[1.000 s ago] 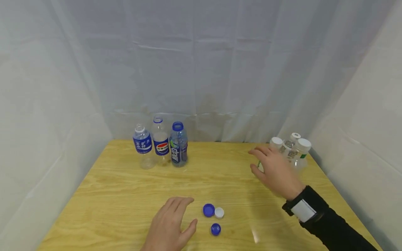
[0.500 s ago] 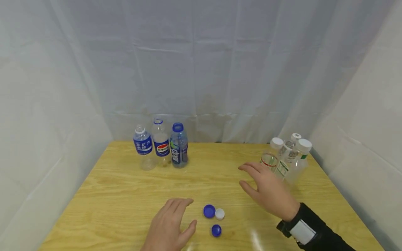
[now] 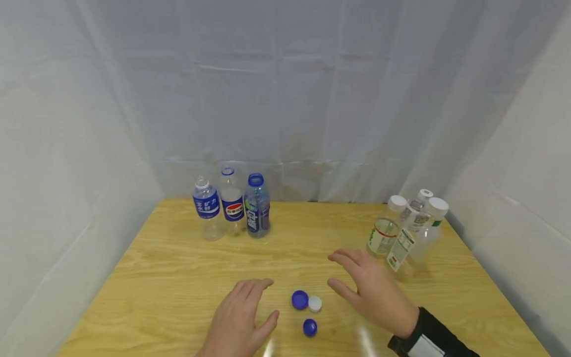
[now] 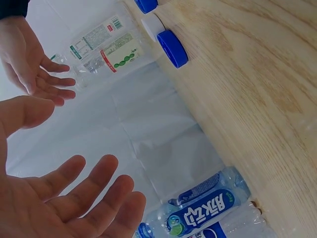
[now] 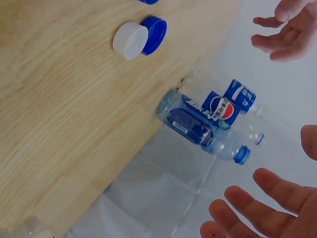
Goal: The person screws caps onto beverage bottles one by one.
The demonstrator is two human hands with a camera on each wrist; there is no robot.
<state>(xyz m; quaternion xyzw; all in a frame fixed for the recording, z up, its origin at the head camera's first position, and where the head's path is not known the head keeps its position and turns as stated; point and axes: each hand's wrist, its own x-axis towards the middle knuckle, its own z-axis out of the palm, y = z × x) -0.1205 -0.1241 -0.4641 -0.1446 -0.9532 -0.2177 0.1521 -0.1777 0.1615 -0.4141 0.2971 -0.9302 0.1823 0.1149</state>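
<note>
My left hand [image 3: 238,315] hovers above the table left of the caps, fingers relaxed and holding nothing. To the right of the caps is my right hand [image 3: 374,292], also empty, thumb apart from the fingers. Between the hands lie a larger blue cap [image 3: 300,300], a white cap [image 3: 314,304] touching it, and a smaller blue cap [image 3: 310,327] nearer the front. At the back left stand three uncapped bottles: a clear one with a blue label [image 3: 206,206], a Pepsi bottle [image 3: 234,210] and a blue-tinted bottle [image 3: 257,213].
At the back right, three clear bottles with white caps stand close together: one with a red-edged label [image 3: 382,237], one with a green-edged label [image 3: 401,248], and one behind [image 3: 419,203]. White sheeting [image 3: 285,99] encloses the wooden table [image 3: 178,297] behind and at the sides.
My right hand has drawn back from the capped bottles toward the front and left, bringing their labels into sight. The left hand has stayed almost still.
</note>
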